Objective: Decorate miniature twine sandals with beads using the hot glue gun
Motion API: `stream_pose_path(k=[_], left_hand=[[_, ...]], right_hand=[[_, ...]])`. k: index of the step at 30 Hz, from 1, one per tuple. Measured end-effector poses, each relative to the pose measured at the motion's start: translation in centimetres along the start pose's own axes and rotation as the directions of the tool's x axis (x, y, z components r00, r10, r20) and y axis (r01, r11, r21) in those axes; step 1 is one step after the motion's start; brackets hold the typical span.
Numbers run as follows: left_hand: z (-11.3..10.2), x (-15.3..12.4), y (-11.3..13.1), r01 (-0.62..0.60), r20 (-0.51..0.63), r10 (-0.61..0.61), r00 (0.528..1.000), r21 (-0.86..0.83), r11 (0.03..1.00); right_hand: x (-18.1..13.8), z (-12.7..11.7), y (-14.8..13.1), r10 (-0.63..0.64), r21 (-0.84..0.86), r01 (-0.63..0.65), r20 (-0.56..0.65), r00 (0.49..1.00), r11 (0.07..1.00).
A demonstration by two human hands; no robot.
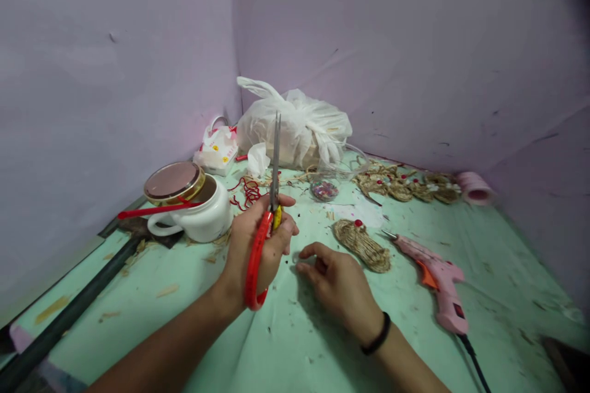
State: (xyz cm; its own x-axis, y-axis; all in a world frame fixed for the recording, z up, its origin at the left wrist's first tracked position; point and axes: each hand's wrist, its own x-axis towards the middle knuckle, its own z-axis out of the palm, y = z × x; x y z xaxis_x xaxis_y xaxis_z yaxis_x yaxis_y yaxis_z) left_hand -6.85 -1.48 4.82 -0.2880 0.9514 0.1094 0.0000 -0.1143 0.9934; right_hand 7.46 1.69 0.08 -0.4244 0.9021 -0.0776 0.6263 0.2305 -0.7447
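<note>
My left hand [271, 245] is closed around a pair of scissors [275, 178] with red handles. The blades point upward and look shut, and a yellow piece shows near the pivot. My right hand [334, 276], a black band on its wrist, is low over the table with thumb and forefinger curled close together. Whether something tiny is pinched there I cannot make out. Just beyond it lies a slipper-shaped piece of coiled twine [364, 247] with a red bead on top. To its right rests a pink glue gun [436, 276] with an orange trigger.
On the left stand a white mug [209, 212], a round gold-rimmed lid [174, 181] and a dark rod [87, 295]. Behind are red yarn [249, 191], a tied plastic bag [295, 123], a small bead container [324, 189], several twine pieces [401, 187] and a pink roll [474, 188].
</note>
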Motion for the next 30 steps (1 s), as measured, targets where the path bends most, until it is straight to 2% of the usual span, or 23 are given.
stream_pose_path(k=[2, 5, 8, 9, 10, 11, 13, 14, 15, 17, 20, 23, 26, 30], left_hand=[[0.0, 0.0, 0.0, -0.002, -0.001, 0.002, 1.0, 0.015, 1.0], [-0.1, -0.1, 0.0, 0.005, 0.009, -0.005, 1.0, 0.005, 1.0], [-0.1, -0.2, -0.1, 0.021, 0.019, -0.022, 1.0, 0.027, 0.999], [0.0, -0.3, -0.1, 0.025, 0.021, -0.026, 0.999, 0.043, 0.999], [0.1, -0.3, -0.1, 0.027, 0.025, -0.028, 0.999, 0.057, 0.998], [0.2, -0.4, -0.2, 0.031, 0.03, -0.033, 0.999, 0.069, 0.997], [0.5, -0.5, -0.4, 0.042, 0.045, -0.046, 0.998, 0.086, 0.995], [0.7, -0.6, -0.5, 0.045, 0.054, -0.051, 0.997, 0.093, 0.995], [0.9, -0.7, -0.7, 0.052, 0.068, -0.06, 0.996, 0.106, 0.993], [1.3, -1.0, -1.0, 0.059, 0.104, -0.074, 0.992, 0.144, 0.988], [2.0, -1.8, -1.7, 0.037, 0.168, -0.076, 0.983, 0.225, 0.974], [2.6, -2.9, -2.2, -0.023, 0.236, -0.054, 0.97, 0.309, 0.951], [3.1, -3.8, -2.5, -0.108, 0.28, -0.005, 0.96, 0.387, 0.916], [3.3, -4.4, -2.8, -0.193, 0.344, 0.03, 0.938, 0.448, 0.873]], right_hand=[[0.3, 0.8, -0.4, 0.005, 0.021, -0.005, -0.014, 1.0, 1.0], [0.4, 1.2, -0.9, 0.037, 0.137, -0.037, 0.001, 0.999, 0.99], [-0.1, 0.1, -1.0, 0.12, 0.291, -0.128, 0.046, 0.992, 0.948], [-0.5, -0.5, -1.0, 0.17, 0.408, -0.184, 0.07, 0.983, 0.894], [-1.0, -1.2, -0.8, 0.224, 0.561, -0.248, 0.112, 0.968, 0.79], [-1.6, -2.0, -0.5, 0.271, 0.728, -0.309, 0.175, 0.947, 0.612], [-2.7, -3.1, 0.1, 0.298, 0.919, -0.362, 0.305, 0.904, 0.157], [-3.3, -3.5, 0.5, 0.287, 0.935, -0.355, 0.346, 0.893, -0.024], [-3.7, -3.8, 1.0, 0.273, 0.932, -0.341, 0.363, 0.891, -0.124], [-4.5, -3.8, 1.8, 0.244, 0.923, -0.307, 0.36, 0.9, -0.232], [-5.1, -3.1, 2.5, 0.189, 0.904, -0.267, 0.342, 0.921, -0.335], [-5.5, -2.2, 2.6, 0.145, 0.882, -0.259, 0.338, 0.93, -0.394], [-5.9, -1.6, 2.1, 0.122, 0.876, -0.257, 0.331, 0.935, -0.407], [-6.1, -1.2, 1.6, 0.143, 0.897, -0.248, 0.318, 0.937, -0.367]])
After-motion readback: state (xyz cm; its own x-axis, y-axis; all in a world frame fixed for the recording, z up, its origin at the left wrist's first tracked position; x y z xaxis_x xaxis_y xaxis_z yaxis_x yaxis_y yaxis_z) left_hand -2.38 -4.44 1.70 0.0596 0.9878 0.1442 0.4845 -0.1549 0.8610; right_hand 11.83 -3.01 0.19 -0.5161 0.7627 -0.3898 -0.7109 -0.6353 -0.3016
